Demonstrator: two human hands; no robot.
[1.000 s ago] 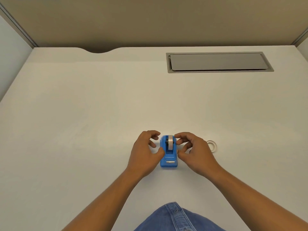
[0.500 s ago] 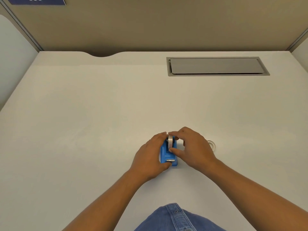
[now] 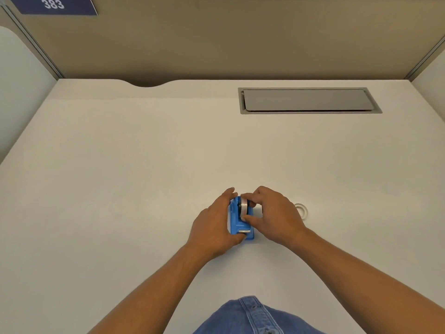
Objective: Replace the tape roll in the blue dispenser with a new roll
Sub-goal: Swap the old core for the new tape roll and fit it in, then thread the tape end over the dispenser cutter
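Note:
A small blue tape dispenser (image 3: 237, 224) stands on the white desk, its metal cutter facing me. My left hand (image 3: 213, 225) wraps its left side and holds it. My right hand (image 3: 272, 215) pinches the tape roll (image 3: 244, 208) that sits in the dispenser, thumb at its front and fingers over its top. The roll looks tilted a little to the right. A second, clear tape roll (image 3: 302, 210) lies flat on the desk just right of my right hand, partly hidden behind it.
A grey cable hatch (image 3: 309, 100) is set into the desk (image 3: 120, 189) at the back right. Beige partition walls close the desk at the back and sides, with a blue sign (image 3: 54, 4) reading 383 at the top left.
Both hands closed in on the dispenser: the left now grips its side, and the right has taken hold of the roll. The camera tilted up slightly.

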